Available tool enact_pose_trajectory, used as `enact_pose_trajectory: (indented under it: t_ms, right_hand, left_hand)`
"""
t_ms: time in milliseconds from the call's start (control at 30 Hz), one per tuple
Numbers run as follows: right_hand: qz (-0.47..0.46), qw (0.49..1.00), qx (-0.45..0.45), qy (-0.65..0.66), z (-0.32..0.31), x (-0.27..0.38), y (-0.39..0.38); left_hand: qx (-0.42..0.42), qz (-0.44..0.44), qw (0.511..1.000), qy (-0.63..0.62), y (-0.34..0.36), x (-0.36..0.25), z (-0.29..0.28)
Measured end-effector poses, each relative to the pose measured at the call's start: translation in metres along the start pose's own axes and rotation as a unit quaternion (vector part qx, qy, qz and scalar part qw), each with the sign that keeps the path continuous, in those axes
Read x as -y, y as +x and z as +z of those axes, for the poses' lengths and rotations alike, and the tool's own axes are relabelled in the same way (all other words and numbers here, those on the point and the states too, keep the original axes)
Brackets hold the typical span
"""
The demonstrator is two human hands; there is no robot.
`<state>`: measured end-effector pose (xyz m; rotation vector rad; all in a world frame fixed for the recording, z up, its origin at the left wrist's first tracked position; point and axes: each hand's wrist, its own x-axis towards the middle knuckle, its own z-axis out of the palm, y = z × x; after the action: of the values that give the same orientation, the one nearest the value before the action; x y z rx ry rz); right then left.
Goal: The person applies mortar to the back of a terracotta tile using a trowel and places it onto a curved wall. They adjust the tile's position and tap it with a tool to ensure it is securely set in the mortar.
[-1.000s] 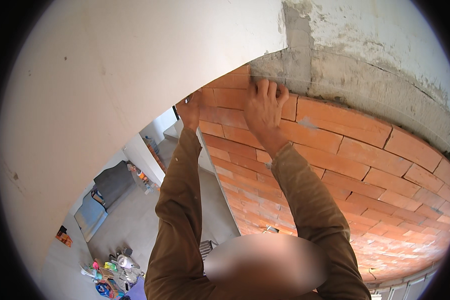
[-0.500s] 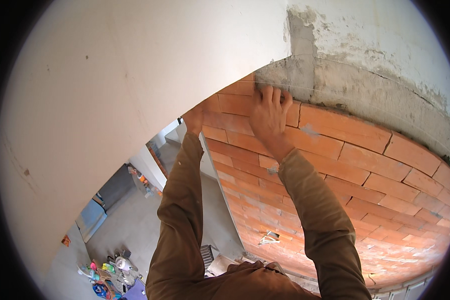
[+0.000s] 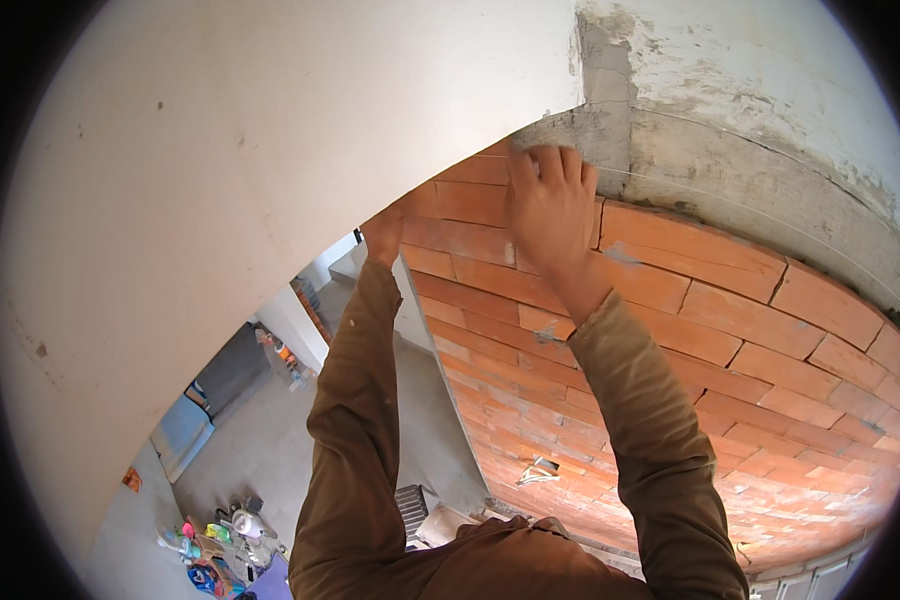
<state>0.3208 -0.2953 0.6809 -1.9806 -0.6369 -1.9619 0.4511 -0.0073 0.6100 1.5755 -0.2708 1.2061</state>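
Observation:
My right hand (image 3: pixel 552 205) is raised at the top of the red hollow-brick wall (image 3: pixel 660 285), beside the grey mortar band (image 3: pixel 710 150). Its fingers are curled together with the tips turned away, so whatever they hold is hidden. A thin pale string (image 3: pixel 705 182) stretches rightward from beside this hand across the band. My left hand (image 3: pixel 382 235) reaches up to the wall's left end, under the edge of the white plastered surface (image 3: pixel 270 120). That edge covers its fingers.
The white surface slopes across the upper left, close above my left arm. Cable ends stick out of a wall box (image 3: pixel 540 472) low in the bricks. Far below, assorted items (image 3: pixel 232 540) lie on the grey floor (image 3: pixel 260 430), and a blue panel (image 3: pixel 182 438) stands nearby.
My right hand has come off the top bricks a little, moving right and nearer to me. The left hand stays at the wall's end, almost unmoved.

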Motion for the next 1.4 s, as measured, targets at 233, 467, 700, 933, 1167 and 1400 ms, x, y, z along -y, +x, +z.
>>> enact_pose_trajectory:
  t_ms: [233, 467, 700, 933, 1167, 1400]
  right_hand:
    - [0.01, 0.987, 0.145, -0.072, 0.01, -0.008, 0.031]
    - [0.09, 0.963, 0.248, -0.05, 0.02, -0.001, 0.043]
    - [0.177, 0.914, 0.365, 0.019, 0.006, 0.006, 0.067]
    - [0.204, 0.905, 0.373, 0.003, 0.002, -0.001, 0.068]
    - [0.234, 0.901, 0.365, 0.015, -0.008, -0.004, 0.072]
    - [0.222, 0.917, 0.332, 0.02, -0.002, -0.009, 0.064]
  left_hand:
    - [0.014, -0.029, 0.999, 0.024, -0.007, -0.02, 0.005]
    - [0.025, -0.049, 0.997, 0.048, -0.008, -0.02, 0.005]
    - [0.018, -0.025, 0.993, 0.11, 0.001, -0.017, -0.002]
    - [-0.012, 0.107, 0.986, 0.129, 0.008, -0.033, -0.006]
    - [-0.038, 0.202, 0.97, 0.126, 0.043, -0.055, -0.024]
    - [-0.046, 0.187, 0.972, 0.132, 0.056, -0.042, -0.058]
